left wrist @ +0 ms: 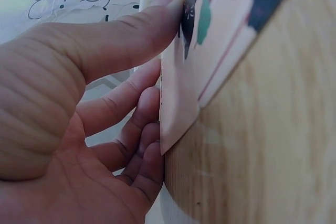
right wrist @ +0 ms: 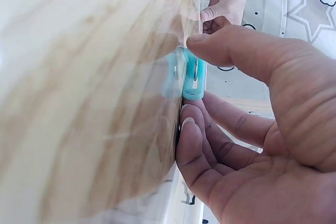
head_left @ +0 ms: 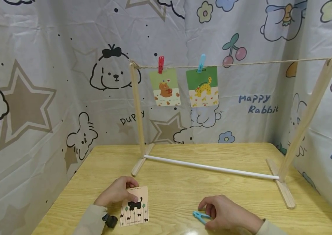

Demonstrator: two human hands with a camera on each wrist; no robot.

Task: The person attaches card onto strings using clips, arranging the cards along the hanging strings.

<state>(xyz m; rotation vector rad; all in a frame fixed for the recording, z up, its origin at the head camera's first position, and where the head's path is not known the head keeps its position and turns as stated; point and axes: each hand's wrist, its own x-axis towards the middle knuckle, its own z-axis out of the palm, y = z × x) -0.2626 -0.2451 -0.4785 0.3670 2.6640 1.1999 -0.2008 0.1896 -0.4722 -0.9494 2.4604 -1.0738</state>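
A pinkish card (head_left: 134, 209) with a black cat print lies at the table's front left. My left hand (head_left: 120, 192) pinches its upper left edge; the thumb (left wrist: 131, 38) presses on the face and the other fingers curl at the edge. A light blue clothespin (head_left: 200, 216) lies on the table to the right, and my right hand (head_left: 226, 213) curls round it. In the right wrist view the clothespin (right wrist: 194, 77) sits between the thumb (right wrist: 236, 43) and the bent fingers. Whether those fingers squeeze it is hard to see.
Behind the hands stands a wooden frame (head_left: 138, 111) with a white crossbar (head_left: 213, 167) and a string (head_left: 257, 63). A red clothespin (head_left: 161, 64) holds a bear card (head_left: 166, 88); a blue clothespin (head_left: 201, 63) holds a leopard card (head_left: 203, 88). Printed curtains (head_left: 51, 32) surround the table (head_left: 177, 189).
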